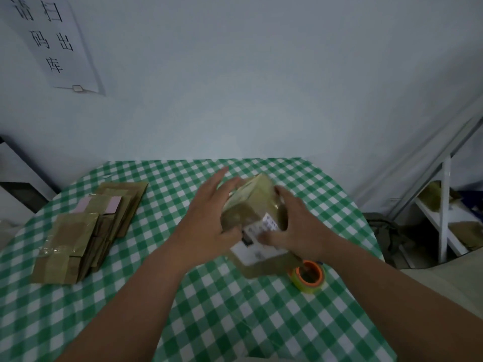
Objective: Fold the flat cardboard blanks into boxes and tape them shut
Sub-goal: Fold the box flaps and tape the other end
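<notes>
A brown cardboard box (251, 205) with a white label stands tilted at the middle of the table, blurred. My left hand (209, 218) lies against its left side, fingers straight and pointing away from me, thumb under the near edge. On the box's right side my right hand (295, 226) curls its fingers and thumb round the box, with the thumb on the label. A flap hangs out below the box toward me. A roll of clear tape (309, 275) with an orange core lies just right of my right wrist.
A stack of flat cardboard blanks (86, 231), some with pink labels, lies at the table's left. The table (209, 309) has a green-and-white checked cloth. A white shelf (444, 218) with cardboard stands at the right. A paper sign (52, 40) hangs on the wall.
</notes>
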